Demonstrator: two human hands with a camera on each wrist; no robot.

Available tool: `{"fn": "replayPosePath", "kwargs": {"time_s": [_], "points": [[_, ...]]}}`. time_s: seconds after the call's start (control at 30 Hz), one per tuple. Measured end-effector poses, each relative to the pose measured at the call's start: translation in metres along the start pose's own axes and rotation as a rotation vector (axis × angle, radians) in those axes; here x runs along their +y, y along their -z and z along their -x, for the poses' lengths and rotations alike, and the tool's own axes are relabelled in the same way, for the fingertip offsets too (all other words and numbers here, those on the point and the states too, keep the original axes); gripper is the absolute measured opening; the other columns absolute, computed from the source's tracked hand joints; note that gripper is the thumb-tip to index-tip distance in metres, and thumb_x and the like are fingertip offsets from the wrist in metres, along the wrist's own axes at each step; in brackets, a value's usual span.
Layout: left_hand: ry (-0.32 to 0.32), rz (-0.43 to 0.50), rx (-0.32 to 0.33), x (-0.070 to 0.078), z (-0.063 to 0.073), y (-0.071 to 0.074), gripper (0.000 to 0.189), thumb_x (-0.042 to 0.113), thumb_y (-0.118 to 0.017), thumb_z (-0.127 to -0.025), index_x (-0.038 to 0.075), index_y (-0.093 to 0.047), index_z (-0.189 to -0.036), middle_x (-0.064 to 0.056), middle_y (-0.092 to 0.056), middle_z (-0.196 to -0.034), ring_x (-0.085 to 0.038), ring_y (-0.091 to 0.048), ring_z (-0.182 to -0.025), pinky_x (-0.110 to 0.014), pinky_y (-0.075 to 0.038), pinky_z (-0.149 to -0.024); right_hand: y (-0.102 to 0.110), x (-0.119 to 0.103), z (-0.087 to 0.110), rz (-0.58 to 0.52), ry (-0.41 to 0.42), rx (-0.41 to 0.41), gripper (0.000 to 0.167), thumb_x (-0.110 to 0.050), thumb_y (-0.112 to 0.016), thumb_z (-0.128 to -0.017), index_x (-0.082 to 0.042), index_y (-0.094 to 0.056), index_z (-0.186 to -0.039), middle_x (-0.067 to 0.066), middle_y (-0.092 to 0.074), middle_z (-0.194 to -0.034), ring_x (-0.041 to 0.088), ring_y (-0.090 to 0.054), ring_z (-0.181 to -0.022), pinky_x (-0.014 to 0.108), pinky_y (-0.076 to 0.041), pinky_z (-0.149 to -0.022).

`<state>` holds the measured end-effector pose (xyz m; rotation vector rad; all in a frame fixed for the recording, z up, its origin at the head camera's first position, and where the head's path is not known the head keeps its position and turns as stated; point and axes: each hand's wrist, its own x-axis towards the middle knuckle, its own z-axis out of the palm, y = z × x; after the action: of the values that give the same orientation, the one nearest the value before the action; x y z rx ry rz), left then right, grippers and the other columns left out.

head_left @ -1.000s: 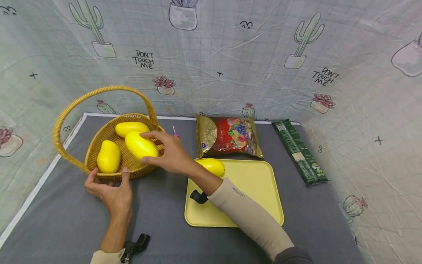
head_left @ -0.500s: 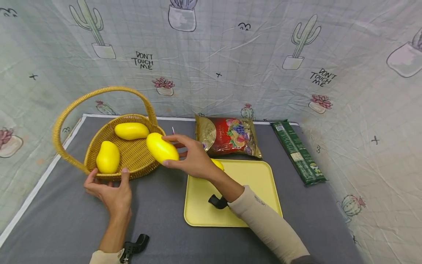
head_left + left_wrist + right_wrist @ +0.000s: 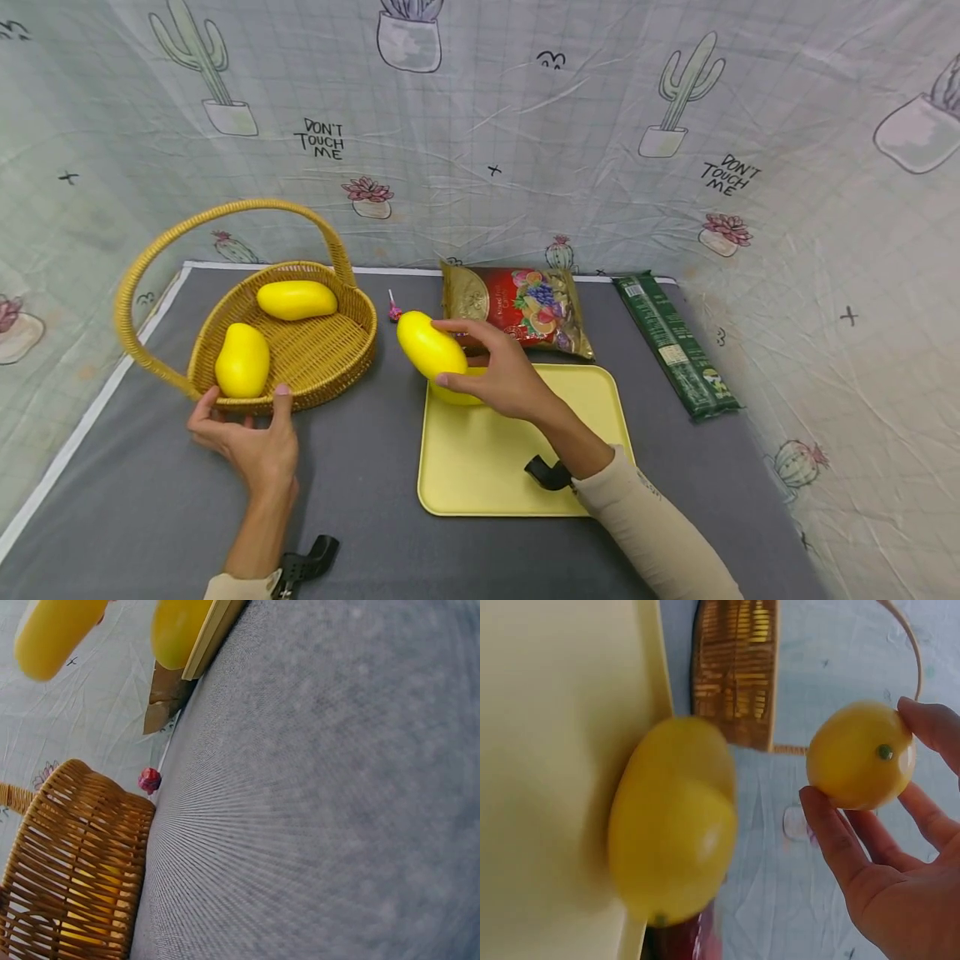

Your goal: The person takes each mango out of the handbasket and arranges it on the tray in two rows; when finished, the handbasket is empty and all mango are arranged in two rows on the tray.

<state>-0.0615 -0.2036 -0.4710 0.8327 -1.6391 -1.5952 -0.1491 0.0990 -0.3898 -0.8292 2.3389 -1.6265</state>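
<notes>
My right hand (image 3: 495,371) grips a yellow mango (image 3: 430,346) in the air over the far left corner of the yellow tray (image 3: 525,467). A second mango (image 3: 457,393) lies on the tray just beneath it, mostly hidden in the head view. The right wrist view has the held mango (image 3: 861,755) between fingers (image 3: 832,840) and thumb, with the tray mango (image 3: 673,817) beside it. My left hand (image 3: 251,433) grips the near rim of the wicker basket (image 3: 322,354), which contains two mangoes (image 3: 242,360) (image 3: 296,299).
A red fruit-print snack bag (image 3: 517,308) lies behind the tray, a long green packet (image 3: 675,342) to its right. A small pink lollipop (image 3: 392,310) lies between basket and bag. The basket's tall handle (image 3: 225,212) arches over it. Printed cloth walls enclose the grey mat (image 3: 360,500).
My right hand lifted one mango out of the basket and carried it rightward to above the tray's far left corner. The left hand has kept its hold on the basket rim.
</notes>
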Motion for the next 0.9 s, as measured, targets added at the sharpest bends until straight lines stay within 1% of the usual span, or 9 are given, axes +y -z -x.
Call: {"fn": "replayPosePath", "kwargs": {"time_s": [0.17,0.4,0.57,0.77,0.9], "points": [[0.005,-0.009,0.0,0.0,0.0,0.0,0.079,0.021,-0.083,-0.092,0.029,-0.029,-0.15,-0.002,-0.013,-0.158,-0.011,-0.02,-0.155,-0.041,-0.024,-0.129,0.018,0.006,0.017,0.031,-0.032,0.022,0.064,-0.017,-0.085,-0.092,-0.03,-0.06,-0.149,-0.001,-0.059,-0.143,0.026,-0.063,-0.13,0.048,-0.057,-0.105],[-0.003,-0.019,0.007,0.003,0.001,0.0,0.078,0.021,-0.082,-0.093,0.028,-0.03,-0.15,-0.001,-0.016,-0.156,-0.011,-0.022,-0.153,-0.04,-0.025,-0.127,0.047,0.016,0.041,0.042,-0.092,0.022,0.064,-0.015,-0.084,-0.093,-0.03,-0.059,-0.15,-0.001,-0.058,-0.148,0.028,-0.061,-0.134,0.052,-0.055,-0.108],[-0.006,-0.016,0.006,0.003,0.001,0.001,0.077,0.023,-0.082,-0.093,0.028,-0.03,-0.149,-0.001,-0.016,-0.156,-0.012,-0.023,-0.152,-0.04,-0.026,-0.126,0.069,0.028,0.057,0.048,-0.118,-0.007,0.064,-0.017,-0.085,-0.092,-0.029,-0.059,-0.15,0.0,-0.057,-0.151,0.029,-0.061,-0.133,0.054,-0.054,-0.108],[0.001,-0.001,0.004,0.002,0.0,0.001,0.078,0.02,-0.083,-0.092,0.028,-0.03,-0.149,0.0,-0.016,-0.156,-0.013,-0.023,-0.152,-0.04,-0.026,-0.127,0.09,0.04,0.072,0.126,-0.13,-0.036,0.062,-0.017,-0.086,-0.091,-0.029,-0.062,-0.148,0.001,-0.059,-0.152,0.032,-0.061,-0.132,0.055,-0.056,-0.105],[-0.001,0.002,-0.002,0.001,-0.001,0.001,0.078,0.021,-0.083,-0.092,0.027,-0.03,-0.149,0.0,-0.015,-0.157,-0.013,-0.023,-0.152,-0.04,-0.026,-0.127,0.1,0.046,0.078,0.171,-0.143,-0.064,0.06,-0.013,-0.085,-0.091,-0.025,-0.063,-0.146,0.005,-0.059,-0.151,0.035,-0.06,-0.132,0.059,-0.055,-0.104]]}}
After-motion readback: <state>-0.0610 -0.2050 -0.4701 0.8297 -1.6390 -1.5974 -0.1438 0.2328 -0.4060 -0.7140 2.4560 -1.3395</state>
